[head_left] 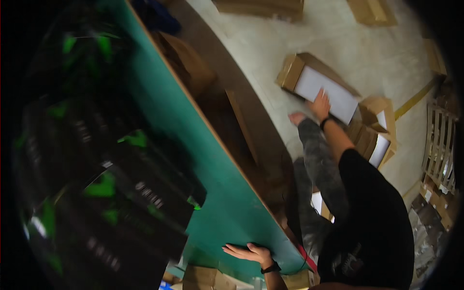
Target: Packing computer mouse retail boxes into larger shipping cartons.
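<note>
The person wears a black short-sleeved T-shirt (374,212) bearing a small pale-and-reddish print (352,263), mottled dark-grey trousers (319,150), a black right wristband (325,123) and a dark left wristband (271,267).

Hands: two, the left hand (249,252) at the lower centre of the frame, the right hand (320,104) above and right of centre. Dark wristbands: two, one at the lower centre (271,267), one right of centre (325,123). Green bench (227,193): one. Cartons along the top edge: two, one near the centre (261,7), one toward the right (372,12). Long carton (290,72) under the right hand: one, with one large white panel (309,83). Slatted frame (440,145), right edge: one. Yellow floor stripe (413,101): one. Black boxes (150,193) with green marks, left: several, overlapping and blurred, exact number unclear.
</note>
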{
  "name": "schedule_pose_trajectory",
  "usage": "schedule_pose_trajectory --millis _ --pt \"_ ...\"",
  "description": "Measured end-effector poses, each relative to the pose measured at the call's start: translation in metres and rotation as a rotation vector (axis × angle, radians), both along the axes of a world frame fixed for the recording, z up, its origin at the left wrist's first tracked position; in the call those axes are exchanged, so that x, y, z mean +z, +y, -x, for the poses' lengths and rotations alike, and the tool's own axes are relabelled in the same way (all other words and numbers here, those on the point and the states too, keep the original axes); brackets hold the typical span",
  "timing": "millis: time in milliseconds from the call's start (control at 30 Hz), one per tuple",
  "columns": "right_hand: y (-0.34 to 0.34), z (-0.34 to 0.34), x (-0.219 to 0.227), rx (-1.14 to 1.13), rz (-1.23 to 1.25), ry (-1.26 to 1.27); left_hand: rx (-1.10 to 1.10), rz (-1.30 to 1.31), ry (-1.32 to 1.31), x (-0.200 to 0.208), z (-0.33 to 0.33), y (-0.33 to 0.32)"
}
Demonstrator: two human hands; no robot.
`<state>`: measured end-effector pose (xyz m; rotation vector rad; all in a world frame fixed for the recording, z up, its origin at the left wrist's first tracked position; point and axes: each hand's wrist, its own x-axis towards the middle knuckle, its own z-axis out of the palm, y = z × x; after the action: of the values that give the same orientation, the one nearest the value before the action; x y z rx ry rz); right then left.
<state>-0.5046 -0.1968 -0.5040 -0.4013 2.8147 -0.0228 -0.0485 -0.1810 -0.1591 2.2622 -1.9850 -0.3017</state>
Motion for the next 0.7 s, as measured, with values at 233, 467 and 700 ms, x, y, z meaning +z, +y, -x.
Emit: schedule_pose_trajectory --millis 233,467,700 --pt "0.015 0.060 0.045 0.569 -0.074 -0.255 -0.084 0.012 -0.026 0.005 -0.013 -0.002" --pt "0.077 0.084 0.356 0.616 0.063 -0.083 0.067 -0.108 0.011 0.024 -0.018 0.005" --pt "0.095 -0.103 0.674 1.191 0.459 -0.060 0.101 0.062 0.675 0.092 -0.026 0.005"
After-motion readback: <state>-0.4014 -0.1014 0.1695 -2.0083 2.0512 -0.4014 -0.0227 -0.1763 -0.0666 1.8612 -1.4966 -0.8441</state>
